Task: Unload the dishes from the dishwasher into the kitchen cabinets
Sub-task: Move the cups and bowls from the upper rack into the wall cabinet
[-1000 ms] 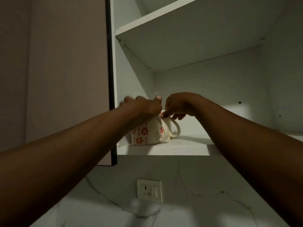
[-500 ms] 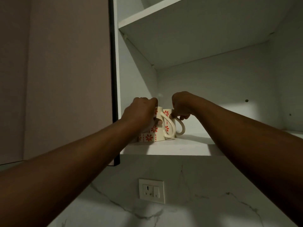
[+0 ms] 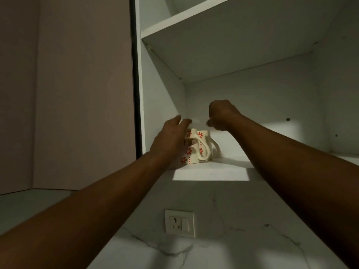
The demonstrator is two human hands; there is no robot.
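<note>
two cream mugs point(image 3: 196, 147), red flowers, upright, touching, on lower cabinet shelf point(image 3: 209, 173).

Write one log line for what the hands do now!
left hand: touching front mug | right hand: curled, above back mug | shelf: both mugs

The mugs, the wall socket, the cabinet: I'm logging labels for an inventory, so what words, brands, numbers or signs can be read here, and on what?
None can be read.
Front mug: red flower pattern only, no writing.
Rear mug: the same pattern, no writing.
Wall socket: any marking is too small and dim to read.
Cabinet shelf: plain white, no label.
</note>
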